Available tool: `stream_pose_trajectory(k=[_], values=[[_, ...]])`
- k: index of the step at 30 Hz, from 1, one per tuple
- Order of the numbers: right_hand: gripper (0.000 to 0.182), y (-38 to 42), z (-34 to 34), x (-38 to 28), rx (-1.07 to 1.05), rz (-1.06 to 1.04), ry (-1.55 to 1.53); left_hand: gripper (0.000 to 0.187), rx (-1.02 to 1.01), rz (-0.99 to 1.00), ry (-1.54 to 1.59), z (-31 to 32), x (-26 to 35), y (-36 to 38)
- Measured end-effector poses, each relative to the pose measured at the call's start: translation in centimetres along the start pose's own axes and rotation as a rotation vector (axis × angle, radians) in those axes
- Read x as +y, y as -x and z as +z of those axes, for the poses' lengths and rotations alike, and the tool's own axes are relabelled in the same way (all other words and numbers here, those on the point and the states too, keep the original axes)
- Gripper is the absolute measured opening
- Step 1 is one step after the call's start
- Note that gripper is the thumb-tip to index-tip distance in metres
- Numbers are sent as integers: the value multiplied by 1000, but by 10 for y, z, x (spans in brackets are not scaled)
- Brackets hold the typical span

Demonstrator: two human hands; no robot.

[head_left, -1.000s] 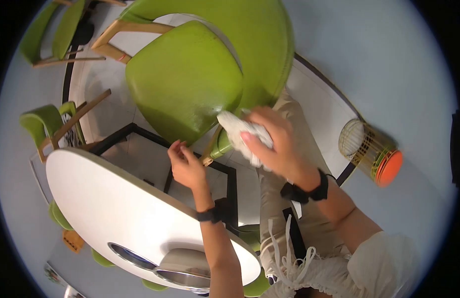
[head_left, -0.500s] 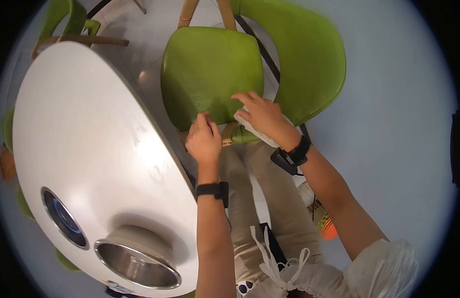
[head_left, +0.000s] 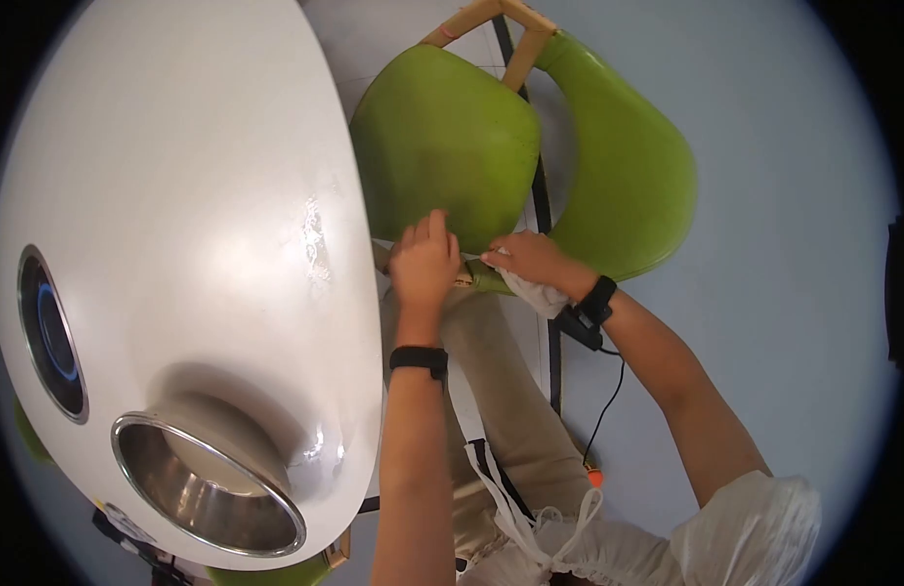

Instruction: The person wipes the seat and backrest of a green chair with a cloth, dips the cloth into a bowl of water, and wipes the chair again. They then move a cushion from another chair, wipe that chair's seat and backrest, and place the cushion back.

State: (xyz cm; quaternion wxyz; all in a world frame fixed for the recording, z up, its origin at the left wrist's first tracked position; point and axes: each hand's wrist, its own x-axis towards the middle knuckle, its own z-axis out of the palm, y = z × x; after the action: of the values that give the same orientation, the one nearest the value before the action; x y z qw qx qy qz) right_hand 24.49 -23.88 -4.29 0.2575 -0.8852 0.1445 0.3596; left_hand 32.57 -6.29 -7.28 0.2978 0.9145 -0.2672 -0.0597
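Observation:
A green-padded chair with a wooden frame stands in front of me; its seat (head_left: 452, 146) and curved backrest (head_left: 632, 166) both show. My left hand (head_left: 425, 264) is closed around the wooden part of the chair's near arm, the fingers reaching over toward the seat. Close on its right, my right hand (head_left: 538, 260) clutches a white cloth (head_left: 538, 294) against the green-padded end of that same arm. Part of the cloth hangs below the palm. The undersides of both hands are hidden.
A white rounded table (head_left: 208, 195) fills the left, close to the chair seat. On it stands a steel bowl (head_left: 212, 479), near a round dark inset (head_left: 53, 332) with a blue ring. Wet streaks (head_left: 316, 244) shine near the table edge. A black cable (head_left: 600, 420) hangs below my right wrist.
My right hand has come down and closed with the cloth onto the chair arm. The chair looks turned, and the table and bowl sit differently in view as my head moved.

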Motion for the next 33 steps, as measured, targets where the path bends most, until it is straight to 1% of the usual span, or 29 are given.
stream_pose_trajectory(k=[4, 7, 10, 13, 17, 19, 22, 23, 25, 27, 28, 30, 31, 32, 33], values=[[43, -27, 0, 5, -168, 115, -19, 22, 24, -12, 13, 0, 2, 2], [38, -48, 13, 19, -196, 35, 58, 21, 80, 1, 32, 1, 4, 2], [35, -62, 27, 27, -208, 2, 124, 18, 89, -25, 42, -3, 2, 7], [31, -80, 36, 52, -345, -54, 185, 17, 80, -29, 59, -4, 5, 7], [28, -76, 45, 46, -340, -47, 205, 18, 13, -84, -12, -1, 3, 12], [26, -49, 18, 28, -335, -28, 181, 18, -3, -119, -13, -2, 4, 9], [22, 2, -11, 21, -211, -117, 268, 19, -37, -179, -46, -1, 7, 7], [21, 18, -26, 23, -219, -129, 268, 22, -122, -213, -29, -3, 8, 6], [19, 43, -53, 36, -230, -154, 262, 21, -117, -230, -33, -2, 8, 5], [20, 40, -65, 49, -277, -99, 362, 19, -109, -250, -33, -4, 11, 3], [20, 38, -67, 53, -301, -74, 411, 18, -100, -237, -57, -3, 11, 3], [21, 27, -45, 69, -259, -179, 430, 16, -84, -220, -103, -2, 11, 5], [22, 22, -39, 66, -241, -233, 437, 15, -93, -223, -112, -2, 11, 5], [23, 20, -30, 62, -213, -186, 396, 14, -101, -226, -122, -2, 10, 6], [23, 17, -22, 45, -187, -139, 355, 13, -110, -230, -131, -2, 11, 7]])
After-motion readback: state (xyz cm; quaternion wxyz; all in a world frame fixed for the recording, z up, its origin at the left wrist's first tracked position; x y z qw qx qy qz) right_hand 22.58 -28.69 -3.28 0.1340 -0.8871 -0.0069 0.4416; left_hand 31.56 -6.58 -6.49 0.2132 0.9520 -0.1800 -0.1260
